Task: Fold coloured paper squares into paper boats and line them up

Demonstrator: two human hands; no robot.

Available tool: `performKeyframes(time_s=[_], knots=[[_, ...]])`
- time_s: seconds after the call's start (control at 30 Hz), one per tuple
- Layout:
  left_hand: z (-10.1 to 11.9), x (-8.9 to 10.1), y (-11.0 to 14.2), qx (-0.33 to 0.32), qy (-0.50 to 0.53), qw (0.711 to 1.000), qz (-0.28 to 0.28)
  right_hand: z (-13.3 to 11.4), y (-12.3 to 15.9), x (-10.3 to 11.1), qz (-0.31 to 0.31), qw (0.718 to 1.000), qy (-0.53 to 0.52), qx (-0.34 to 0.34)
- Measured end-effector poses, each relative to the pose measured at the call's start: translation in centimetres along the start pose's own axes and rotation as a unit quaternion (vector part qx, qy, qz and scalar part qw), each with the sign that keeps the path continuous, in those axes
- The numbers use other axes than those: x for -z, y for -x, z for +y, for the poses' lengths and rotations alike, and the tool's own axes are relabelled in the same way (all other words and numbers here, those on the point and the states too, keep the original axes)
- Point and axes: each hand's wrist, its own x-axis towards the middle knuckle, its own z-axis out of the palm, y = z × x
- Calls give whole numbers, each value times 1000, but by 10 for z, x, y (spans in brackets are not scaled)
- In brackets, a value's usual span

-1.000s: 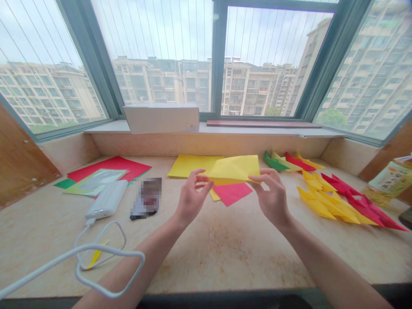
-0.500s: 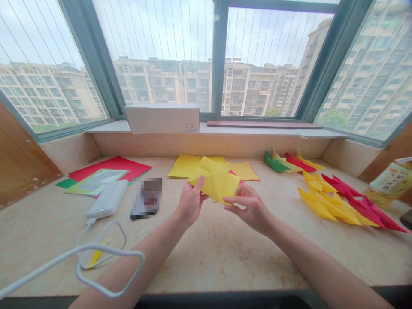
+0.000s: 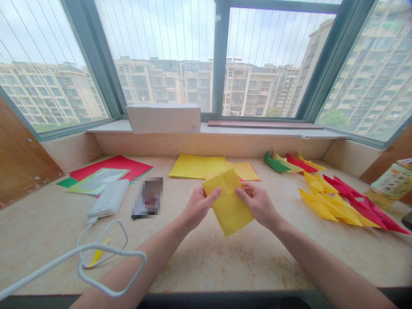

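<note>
A yellow sheet of folded paper (image 3: 230,210) is held up at a slant above the counter, between both hands. My left hand (image 3: 199,205) pinches its left edge, thumb on the face turned to me and fingers behind. On the opposite edge, my right hand (image 3: 259,204) grips the same way, its thumb lying near the middle of the upper part. The fingers behind the paper are mostly hidden. Beyond it lies a stack of yellow paper (image 3: 196,166), with a smaller orange-yellow sheet (image 3: 246,171) at its right.
Folded yellow paper boats (image 3: 331,204), red ones (image 3: 363,204) and a green one (image 3: 275,163) stand at the right, near a bottle (image 3: 391,180). Leftward lie red paper (image 3: 112,165), a white power bank (image 3: 108,199), a blurred phone (image 3: 148,198) and a looping white cable (image 3: 112,249).
The yellow paper has gone from a broad shape with points to a compact rectangle, turned and brought lower and nearer. Both hands now hold its sides with thumbs on top.
</note>
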Motion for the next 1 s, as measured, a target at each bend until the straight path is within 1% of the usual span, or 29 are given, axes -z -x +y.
performKeyframes(time_s=[0.07,0.1,0.13,0.27,0.37,0.5,0.6,0.73,0.87,1.0], knots=[[-2,-1,1,-1,-7,1000,-26,0,2,-4,24,999,-25,-10],[-3,-1,1,-3,-12,999,-32,1,3,-5,26,999,-35,-12],[-4,-2,1,-10,-18,999,-30,1,4,-6,22,999,-44,-13],[-6,-5,0,-45,-30,998,10,2,6,-7,5,998,-67,-17],[-5,-6,1,-20,-19,1000,4,2,6,-9,16,998,-60,-22],[-3,-6,1,19,10,1000,-11,3,3,-7,45,997,-63,-18],[-3,-4,-1,20,15,999,21,2,-1,-2,46,997,-59,2],[-2,-1,-4,14,26,997,77,0,-5,4,70,997,-8,27],[-2,-1,-5,1,54,993,105,-1,-4,5,72,996,20,44],[-1,-2,-5,-9,69,991,118,0,-3,7,63,996,42,55]])
